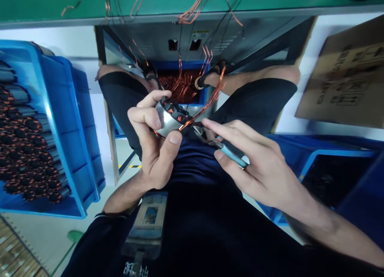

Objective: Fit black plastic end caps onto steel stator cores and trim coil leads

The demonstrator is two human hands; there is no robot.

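Got a dark shirt (204,229) right up under the lens, with a badge (150,215) down at its left side. Just past that, holding a metal-shelled stator (168,119) up over the lap in the left hand (156,149), fingers curled and pinching the shell, thumb at the near edge, covering a fair bit of it. Tilted, axis running lower left to upper right, with the open wound end facing up and to the right and the silver wall toward the lower left. Also sporting a bundle of copper wires (214,95), coming off by the lower right edge and pointing up and right, away from the body. Gripping blue-handled cutters (231,155) in the right hand (258,161), fingers closed on the handle, index stretched toward the wires. Can't tell whether the jaws touch the copper, too blurry in there. Looking further down, partly blocked by stator and wires: a scrap bin (192,65) of copper bits between the feet (207,80). Otherwise hemmed in by a blue tote (60,109) of wound parts (27,149) on the left, a cardboard box (345,77) and blue crate (288,157) on the right, and a green bench (168,1) ahead, with loose wires (192,9) hanging over its edge
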